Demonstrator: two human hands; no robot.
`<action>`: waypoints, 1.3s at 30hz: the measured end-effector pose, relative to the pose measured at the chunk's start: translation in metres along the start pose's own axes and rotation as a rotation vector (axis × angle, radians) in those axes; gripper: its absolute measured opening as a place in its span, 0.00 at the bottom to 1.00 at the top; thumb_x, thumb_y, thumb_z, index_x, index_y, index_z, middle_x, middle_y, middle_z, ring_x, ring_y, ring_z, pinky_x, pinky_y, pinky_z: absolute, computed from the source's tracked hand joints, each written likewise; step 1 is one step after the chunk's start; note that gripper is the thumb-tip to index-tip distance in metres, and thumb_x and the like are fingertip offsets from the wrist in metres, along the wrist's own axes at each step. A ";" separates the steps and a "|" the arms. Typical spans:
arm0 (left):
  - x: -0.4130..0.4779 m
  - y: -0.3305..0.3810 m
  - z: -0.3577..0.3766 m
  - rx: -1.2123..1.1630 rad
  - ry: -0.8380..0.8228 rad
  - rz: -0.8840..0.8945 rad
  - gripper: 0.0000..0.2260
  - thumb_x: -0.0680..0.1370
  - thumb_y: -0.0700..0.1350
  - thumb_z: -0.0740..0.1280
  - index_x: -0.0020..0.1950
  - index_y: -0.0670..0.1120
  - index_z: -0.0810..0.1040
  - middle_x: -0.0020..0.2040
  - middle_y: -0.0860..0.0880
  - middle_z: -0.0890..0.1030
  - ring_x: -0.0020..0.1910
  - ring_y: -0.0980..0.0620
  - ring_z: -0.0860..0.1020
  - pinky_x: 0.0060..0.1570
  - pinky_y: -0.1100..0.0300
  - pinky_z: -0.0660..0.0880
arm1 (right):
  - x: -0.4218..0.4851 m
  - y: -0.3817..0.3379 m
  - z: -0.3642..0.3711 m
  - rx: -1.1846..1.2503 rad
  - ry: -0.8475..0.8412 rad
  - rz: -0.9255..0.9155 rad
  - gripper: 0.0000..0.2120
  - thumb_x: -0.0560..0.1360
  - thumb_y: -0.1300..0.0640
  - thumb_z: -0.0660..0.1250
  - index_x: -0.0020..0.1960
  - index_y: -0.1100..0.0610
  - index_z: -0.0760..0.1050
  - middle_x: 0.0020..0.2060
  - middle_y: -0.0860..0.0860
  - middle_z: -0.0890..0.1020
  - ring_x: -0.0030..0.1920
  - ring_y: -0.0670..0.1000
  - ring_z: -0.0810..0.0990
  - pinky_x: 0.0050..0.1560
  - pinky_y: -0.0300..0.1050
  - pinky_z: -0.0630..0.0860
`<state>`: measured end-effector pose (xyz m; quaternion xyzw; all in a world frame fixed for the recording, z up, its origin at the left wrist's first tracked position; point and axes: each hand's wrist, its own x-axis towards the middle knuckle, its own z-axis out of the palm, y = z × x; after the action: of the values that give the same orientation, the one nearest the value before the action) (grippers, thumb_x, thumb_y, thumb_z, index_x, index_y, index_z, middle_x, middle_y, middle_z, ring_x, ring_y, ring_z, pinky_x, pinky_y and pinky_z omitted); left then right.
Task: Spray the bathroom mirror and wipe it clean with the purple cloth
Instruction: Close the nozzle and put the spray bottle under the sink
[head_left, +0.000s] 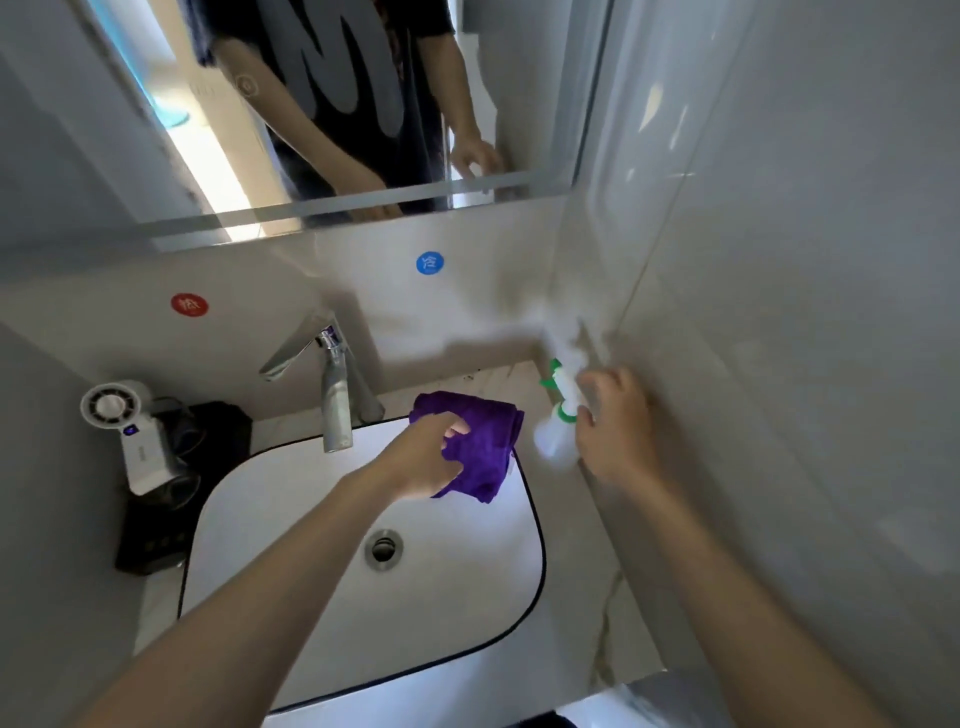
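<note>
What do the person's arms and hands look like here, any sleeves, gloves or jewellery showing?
Both forearms are bare down to the bottom of the picture, with no sleeves over them. The left hand and right hand are bare too: no gloves, and no watch, bracelet or rings that I can make out. The mirror reflects a dark short-sleeved T-shirt with a large grey print.

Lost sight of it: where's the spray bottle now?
The blurred white spray bottle with green trigger stands in the counter's back right corner, by the right hand, right of the purple cloth.
</note>
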<state>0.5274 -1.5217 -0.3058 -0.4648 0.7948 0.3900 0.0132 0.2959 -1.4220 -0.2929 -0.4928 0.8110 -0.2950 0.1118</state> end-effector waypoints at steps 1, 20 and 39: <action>-0.002 0.003 0.005 -0.045 0.013 -0.001 0.21 0.75 0.39 0.69 0.67 0.48 0.73 0.64 0.50 0.76 0.58 0.53 0.75 0.54 0.63 0.71 | 0.002 0.003 0.001 -0.018 0.026 0.023 0.17 0.74 0.62 0.69 0.63 0.59 0.76 0.59 0.57 0.75 0.61 0.60 0.75 0.59 0.49 0.71; -0.037 0.076 0.000 -0.572 0.164 0.016 0.12 0.76 0.34 0.62 0.52 0.46 0.81 0.49 0.49 0.84 0.47 0.51 0.83 0.38 0.72 0.73 | -0.005 -0.011 -0.013 0.291 0.124 0.228 0.10 0.73 0.52 0.74 0.40 0.57 0.79 0.32 0.51 0.80 0.33 0.54 0.75 0.32 0.46 0.69; -0.126 0.100 -0.059 -0.774 0.289 0.269 0.09 0.80 0.46 0.68 0.42 0.44 0.82 0.32 0.46 0.79 0.28 0.54 0.74 0.30 0.70 0.68 | -0.104 -0.091 -0.053 0.677 -0.151 -0.082 0.03 0.76 0.57 0.73 0.47 0.50 0.82 0.39 0.50 0.83 0.40 0.47 0.80 0.44 0.45 0.75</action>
<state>0.5441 -1.4412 -0.1559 -0.3778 0.6371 0.5883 -0.3243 0.3885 -1.3440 -0.2082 -0.4805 0.6360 -0.5141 0.3167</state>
